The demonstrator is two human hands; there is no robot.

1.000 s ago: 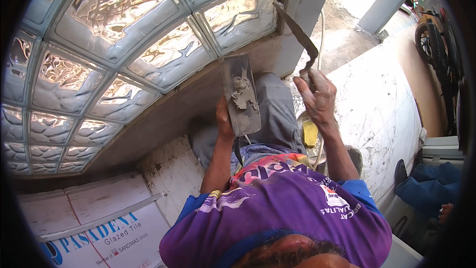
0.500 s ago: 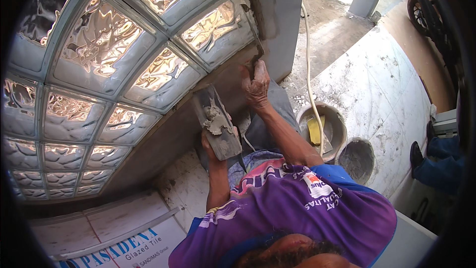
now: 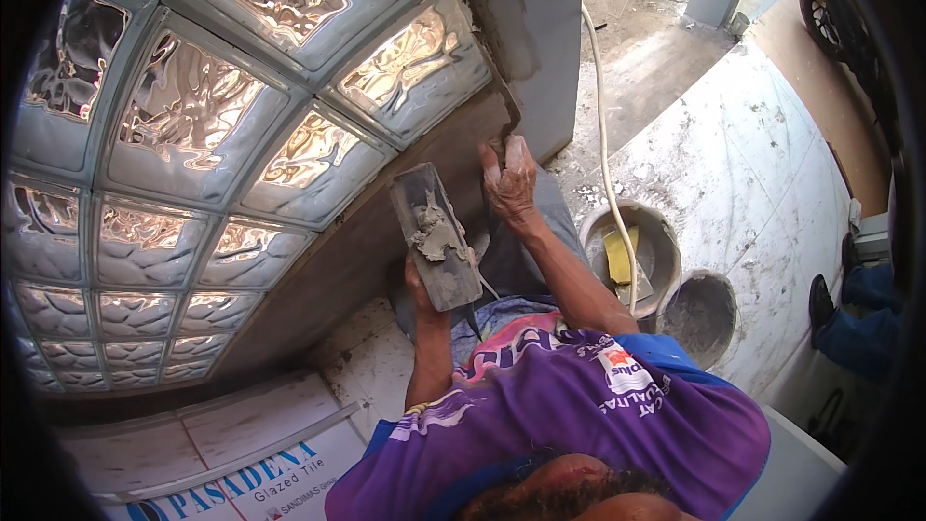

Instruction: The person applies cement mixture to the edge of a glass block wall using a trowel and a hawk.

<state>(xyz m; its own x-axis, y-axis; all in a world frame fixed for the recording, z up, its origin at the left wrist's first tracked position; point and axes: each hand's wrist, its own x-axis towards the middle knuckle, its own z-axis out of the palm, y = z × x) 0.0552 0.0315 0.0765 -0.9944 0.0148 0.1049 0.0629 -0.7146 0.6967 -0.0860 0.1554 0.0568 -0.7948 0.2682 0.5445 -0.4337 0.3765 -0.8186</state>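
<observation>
My left hand grips a flat grey rectangular float from below, fingers showing at its right edge. A lump of wet grey mortar lies on the float's face. Farther up and to the right, my right hand is closed, thumb and fingers pinched together. Something small and dark shows at its fingertips, too unclear to name. Those fingertips are close to the lower right corner of the glass block wall, beside a grey plastered ledge and a grey upright wall edge.
Right of my arm stands a round bucket holding a yellow piece; another dark round container adjoins it. A pale hose runs down into the bucket. White tile boxes lie lower left. Another person's legs show at far right.
My right hand has drawn slightly down and right, its fingers still pinched. The float has shifted a little right in my left hand, mortar still on it. The view has tilted slightly.
</observation>
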